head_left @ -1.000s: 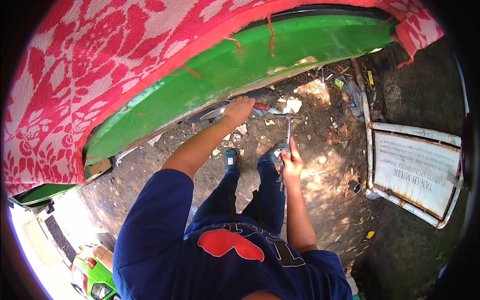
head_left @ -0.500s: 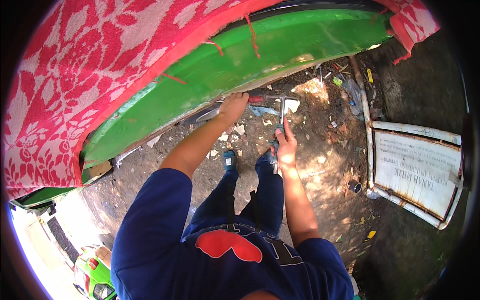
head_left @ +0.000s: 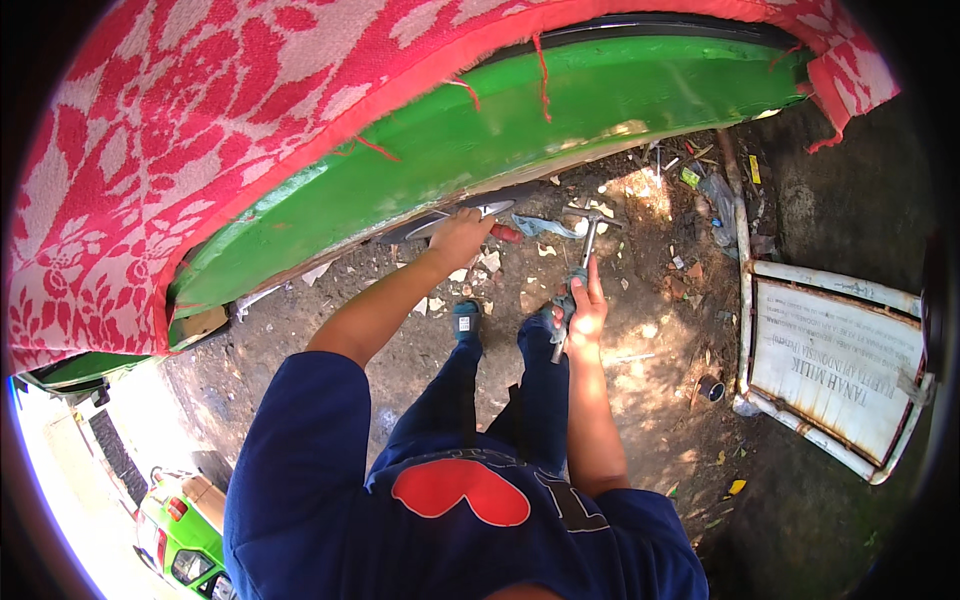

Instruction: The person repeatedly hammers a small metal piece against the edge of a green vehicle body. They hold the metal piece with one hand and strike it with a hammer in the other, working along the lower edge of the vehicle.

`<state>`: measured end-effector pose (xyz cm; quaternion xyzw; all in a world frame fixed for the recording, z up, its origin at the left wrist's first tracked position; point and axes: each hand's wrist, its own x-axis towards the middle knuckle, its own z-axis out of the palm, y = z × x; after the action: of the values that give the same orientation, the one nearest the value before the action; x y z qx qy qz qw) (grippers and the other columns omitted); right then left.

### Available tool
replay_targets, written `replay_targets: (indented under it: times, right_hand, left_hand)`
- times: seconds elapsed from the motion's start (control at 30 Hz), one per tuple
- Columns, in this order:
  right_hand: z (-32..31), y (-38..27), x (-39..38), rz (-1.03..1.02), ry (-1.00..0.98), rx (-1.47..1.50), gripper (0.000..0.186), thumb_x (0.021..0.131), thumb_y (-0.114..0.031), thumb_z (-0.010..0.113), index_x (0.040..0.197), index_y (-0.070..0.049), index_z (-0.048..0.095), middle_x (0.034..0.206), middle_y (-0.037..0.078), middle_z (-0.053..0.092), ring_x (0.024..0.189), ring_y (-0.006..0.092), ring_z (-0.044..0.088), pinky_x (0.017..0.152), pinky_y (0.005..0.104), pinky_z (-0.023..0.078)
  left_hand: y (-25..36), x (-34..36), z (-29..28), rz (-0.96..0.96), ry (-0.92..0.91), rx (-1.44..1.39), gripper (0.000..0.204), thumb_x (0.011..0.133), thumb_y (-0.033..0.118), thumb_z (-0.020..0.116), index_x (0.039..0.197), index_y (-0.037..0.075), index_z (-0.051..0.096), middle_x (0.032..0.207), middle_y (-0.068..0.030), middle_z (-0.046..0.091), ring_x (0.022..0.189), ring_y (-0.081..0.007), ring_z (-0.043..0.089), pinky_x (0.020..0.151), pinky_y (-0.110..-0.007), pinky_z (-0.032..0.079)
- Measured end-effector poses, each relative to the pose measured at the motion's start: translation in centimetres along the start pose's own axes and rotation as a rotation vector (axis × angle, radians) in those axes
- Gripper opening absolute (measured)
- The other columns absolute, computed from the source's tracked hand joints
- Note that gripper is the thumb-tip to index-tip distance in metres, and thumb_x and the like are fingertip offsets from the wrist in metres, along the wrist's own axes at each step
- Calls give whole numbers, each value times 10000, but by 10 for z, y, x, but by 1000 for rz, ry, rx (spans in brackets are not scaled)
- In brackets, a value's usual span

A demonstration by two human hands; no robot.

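My left hand [head_left: 460, 238] is closed around a tool with a red handle [head_left: 507, 233], by the lower edge of a green vehicle body panel [head_left: 440, 150]. The working end of that tool is hidden behind my fingers and the panel edge. A hammer [head_left: 588, 245] with a metal shaft is in my right hand [head_left: 582, 308]; a grey-blue cloth [head_left: 570, 290] is wrapped about its grip. The hammer head points away from me, to the right of the red handle and apart from it.
A red and pink patterned cloth [head_left: 200, 130] drapes over the panel. Paint or filler chips [head_left: 490, 261] and a blue rag [head_left: 545, 226] lie on the dirt below. A white metal sign frame [head_left: 835, 345] stands at right. A green car [head_left: 180, 535] shows at lower left.
The hammer has drawn back toward me and right, away from the red handle. My left hand and the red handle have shifted slightly, with the handle tilting toward me.
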<state>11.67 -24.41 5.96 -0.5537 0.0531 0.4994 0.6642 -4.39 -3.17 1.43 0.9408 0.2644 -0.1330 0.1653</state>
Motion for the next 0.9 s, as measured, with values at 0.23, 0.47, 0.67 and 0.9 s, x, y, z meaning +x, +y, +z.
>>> replay_targets:
  times: [0.23, 0.47, 0.67, 0.9]
  right_hand:
    - [-11, -10, -42, 27, 68, -177, 591, 965, -132, 573, 1513, -205, 365, 767, 37, 577, 450, 127, 501, 364, 263, 395]
    - [-39, -1, -73, -24, 42, -202, 584, 976, -137, 555, 1517, -233, 357, 763, 33, 576, 454, 109, 489, 377, 252, 383]
    - [-41, -10, -125, -22, 6, -292, 604, 972, -129, 562, 1526, -217, 337, 745, 27, 563, 483, 101, 493, 403, 245, 391]
    - [-10, -28, -186, -107, -86, -461, 592, 960, -101, 574, 1512, -164, 370, 755, 16, 571, 494, 88, 495, 410, 237, 397]
  left_hand:
    - [15, 1, -2, 4, 128, -53, 373, 755, 24, 617, 1121, 68, 559, 1089, -121, 566, 1113, -302, 550, 927, -402, 492]
    - [12, -22, -4, 22, 164, -170, 378, 718, 2, 647, 1083, 90, 601, 1076, -104, 569, 1111, -314, 546, 943, -409, 470]
    - [-7, -90, -10, -72, 266, -354, 223, 783, 8, 597, 992, 75, 636, 1055, -106, 593, 1073, -325, 568, 905, -421, 483]
    - [-27, -199, -13, -207, 531, -513, 207, 783, -36, 585, 957, 55, 650, 1023, -117, 624, 1018, -335, 602, 866, -420, 500]
